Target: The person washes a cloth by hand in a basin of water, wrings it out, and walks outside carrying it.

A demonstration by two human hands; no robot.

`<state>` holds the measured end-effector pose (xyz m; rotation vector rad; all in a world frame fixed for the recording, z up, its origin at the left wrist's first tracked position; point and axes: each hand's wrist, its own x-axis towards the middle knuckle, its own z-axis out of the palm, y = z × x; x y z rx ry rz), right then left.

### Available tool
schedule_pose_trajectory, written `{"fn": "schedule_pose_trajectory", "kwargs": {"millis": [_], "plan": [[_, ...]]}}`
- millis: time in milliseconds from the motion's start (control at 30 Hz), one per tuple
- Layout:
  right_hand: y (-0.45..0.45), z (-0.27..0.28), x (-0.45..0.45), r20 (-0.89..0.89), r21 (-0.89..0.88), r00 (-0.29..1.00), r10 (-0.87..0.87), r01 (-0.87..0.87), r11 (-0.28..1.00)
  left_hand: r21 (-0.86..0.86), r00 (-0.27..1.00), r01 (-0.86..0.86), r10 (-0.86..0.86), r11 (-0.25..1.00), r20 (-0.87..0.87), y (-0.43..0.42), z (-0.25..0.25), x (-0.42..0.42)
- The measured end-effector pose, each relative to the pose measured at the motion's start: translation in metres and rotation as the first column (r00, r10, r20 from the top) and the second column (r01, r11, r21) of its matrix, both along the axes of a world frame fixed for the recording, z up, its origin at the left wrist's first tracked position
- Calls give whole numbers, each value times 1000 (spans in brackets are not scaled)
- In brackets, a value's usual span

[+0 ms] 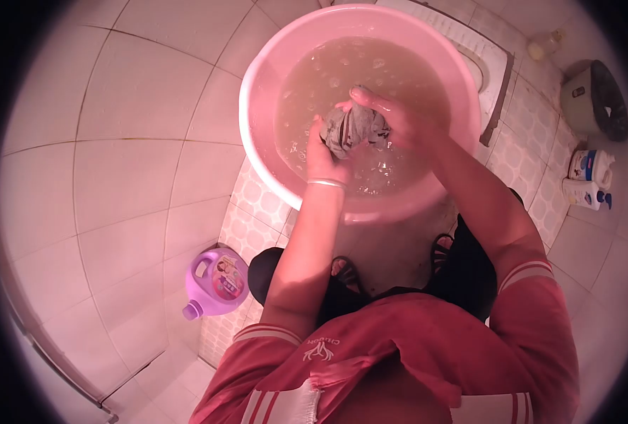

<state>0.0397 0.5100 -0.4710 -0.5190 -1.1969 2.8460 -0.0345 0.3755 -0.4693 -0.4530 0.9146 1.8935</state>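
A bunched, wet grey cloth with dark stripes (353, 133) is held between my two hands over a pink basin (257, 106) of murky, bubbly water. My left hand (324, 159) grips the cloth from its left and lower side, a pale band around the wrist. On the other side, my right hand (402, 124) is closed on the cloth, its thumb over the top. Some of the fingers are hidden behind the bundle. What kind of garment or rag it is, I cannot tell.
A purple detergent jug (216, 283) stands by the tiled wall at left. White bottles (589, 177) and a grey bin (593, 102) are along the right side. Behind the basin is a white squat toilet (487, 67). My sandalled feet (346, 272) are just below the basin.
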Motion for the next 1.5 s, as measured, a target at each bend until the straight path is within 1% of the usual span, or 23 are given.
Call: {"fn": "schedule_pose_trajectory", "kwargs": {"millis": [67,133,167,233,333,367,433,500,567,633,900,967,1000,1033,1067,1100,1133,1167,1200,1300,1400,1467,1500], "plan": [[3,2,-3,-37,-121,999,-15,10,993,-10,986,-13,11,1000,-166,6,4,-1],[2,8,0,-64,-137,988,-142,132,982,-31,799,-145,99,989,-593,11,-1,0],[2,8,0,-65,-140,986,-155,145,979,-34,800,-132,86,991,-594,16,10,7],[2,8,0,-70,-308,982,-173,144,940,-44,490,-305,118,951,-864,25,50,30],[11,16,11,-57,-225,996,-69,55,973,13,272,-96,38,995,-962,21,65,46],[11,13,12,-54,-232,995,-81,66,970,5,275,-85,28,996,-961,19,64,46],[6,7,12,-108,-389,993,54,-92,917,-101,-135,85,-89,991,-987,9,58,38],[0,16,16,-32,-429,999,-40,23,903,-96,-224,166,-57,981,-973,8,59,30],[1,20,18,-85,-372,989,125,-147,916,-235,-543,276,-50,932,-838,2,68,30],[0,32,23,32,-291,985,168,-151,945,-273,-563,276,-75,922,-823,2,72,34],[-18,18,24,141,42,897,420,-429,902,-424,-799,557,321,714,-508,0,48,40],[-12,-15,17,127,153,886,447,-462,873,-410,-787,536,262,738,-558,3,47,37],[-13,-19,21,118,-74,953,279,-271,960,-343,-549,461,-41,818,-835,6,51,36],[-12,-24,22,145,-300,984,107,-60,952,-322,-151,353,-286,878,-946,9,53,33],[-6,-18,15,16,76,990,139,-140,987,-226,199,277,-286,934,-937,14,56,27],[2,-12,13,12,87,989,149,-149,985,-159,526,165,-223,973,-820,19,58,17],[11,-7,14,-64,-236,986,155,-166,958,-155,527,148,-210,977,-824,24,51,4],[14,-1,14,-133,-535,980,146,-194,822,-16,768,-13,-1,1000,-641,29,37,-14],[14,-6,15,-137,-533,975,176,-222,816,77,898,-211,224,974,-379,30,34,-25],[8,-13,13,-140,-608,987,78,-148,780,85,945,-270,281,959,-168,33,31,-35],[-17,-6,11,150,-659,988,-23,117,743,50,956,-207,213,977,-202,26,14,-27],[-20,6,15,-98,-127,957,-274,261,957,5,959,-188,184,982,-215,21,13,-10],[-18,14,16,-93,-127,956,-277,265,956,3,961,-184,181,983,-211,20,11,-6]]}}
